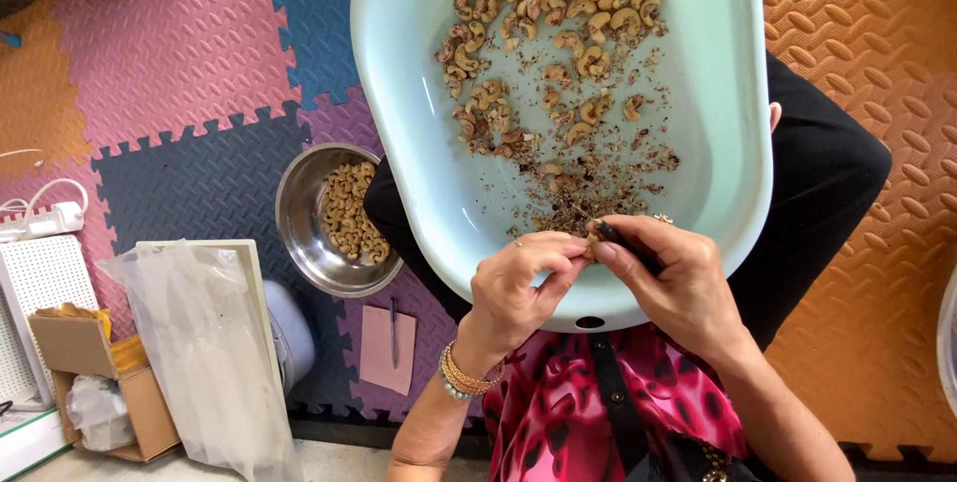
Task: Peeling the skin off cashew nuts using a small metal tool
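A pale basin (718,123) is lying across the person's lap, cashews (558,3) heaped at its far end. Over its near rim both hands are meeting: the left hand (513,288) is pinching one nut (589,245) in a narrow grip, the right hand (668,278) closing on a dark tool (628,246). A steel bowl (299,213) of nuts is sitting left on the floor, beside a plastic bag (204,342) and a brown carton (75,347).

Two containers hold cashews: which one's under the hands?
The pale blue plastic basin on the lap; the round steel bowl sits on the floor mat, left of it.
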